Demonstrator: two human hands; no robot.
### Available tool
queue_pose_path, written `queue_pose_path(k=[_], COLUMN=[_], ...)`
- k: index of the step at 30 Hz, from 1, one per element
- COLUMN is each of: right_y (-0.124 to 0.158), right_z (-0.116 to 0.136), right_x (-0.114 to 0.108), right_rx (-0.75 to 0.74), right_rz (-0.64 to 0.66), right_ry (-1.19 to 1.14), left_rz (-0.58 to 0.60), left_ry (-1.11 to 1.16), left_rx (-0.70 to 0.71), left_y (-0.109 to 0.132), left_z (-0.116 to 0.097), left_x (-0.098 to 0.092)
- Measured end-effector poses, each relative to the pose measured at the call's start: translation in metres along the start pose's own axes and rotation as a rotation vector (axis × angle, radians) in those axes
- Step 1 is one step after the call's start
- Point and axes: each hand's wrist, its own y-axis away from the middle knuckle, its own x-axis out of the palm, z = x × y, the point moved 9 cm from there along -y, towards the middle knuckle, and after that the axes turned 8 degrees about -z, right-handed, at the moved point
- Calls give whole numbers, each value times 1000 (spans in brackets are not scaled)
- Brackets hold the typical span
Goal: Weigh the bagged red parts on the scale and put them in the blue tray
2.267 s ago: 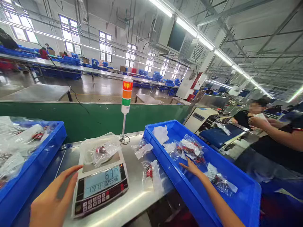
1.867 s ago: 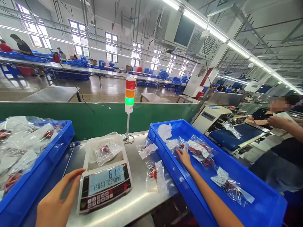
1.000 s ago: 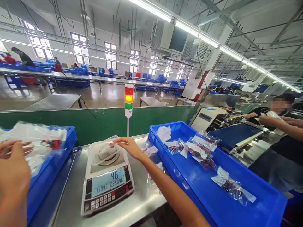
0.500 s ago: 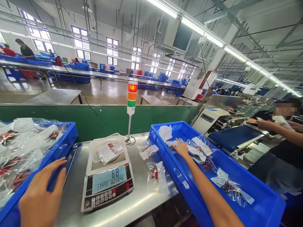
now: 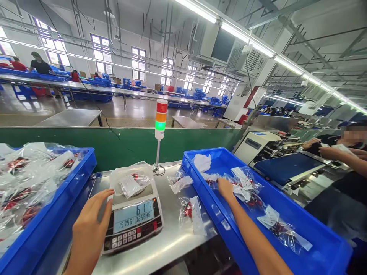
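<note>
Half a sec ago the left hand (image 5: 91,221) lay out by the left blue bin (image 5: 73,177). Now it has come in to the near-left corner of the scale (image 5: 133,221), palm down and fingers apart, against the housing beside the display, holding nothing.

The display has dropped from 68 to 61. The signal tower (image 5: 161,118) behind the scale has gone from its top lamp to green. The bag of red parts (image 5: 130,184) lies on the pan in a clear tray w/ no hand on it, so the reading looks settled rather than pressed. That is a judgement only.

The right hand (image 5: 225,189) stays in the right blue bin (image 5: 321,248), shifted a little nearer along the bin's left wall. It rests on the bags (image 5: 243,185) clustered toward the far end. Its fingers point away from the camera & are partly hidden, so can't tell if they pinch a bag or just lie on it.

Two loose bags (image 5: 190,212) sit on the worktop (image 5: 172,244) btwn scale and right bin, unmoved. The left bin is piled w/ bags. At far right a co-worker's hands (image 5: 329,152) are at a blue-topped machine, well apart.
</note>
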Motion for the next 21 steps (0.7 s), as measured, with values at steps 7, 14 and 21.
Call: queue_pose_path(k=[7,14,21], right_y=[8,46,65], right_z=[-15,98,289], right_x=[-102,-218,-220], right_rx=[25,-318,-657], right_rz=[-306,-518,-172], right_ry=[-119,-717,-1181], left_rz=[167,338,-37], left_ry=[11,-49,-300], left_rx=[262,147,-374], left_y=[-7,-35,-114], left_z=[-38,-28,48], left_x=[55,111,-1])
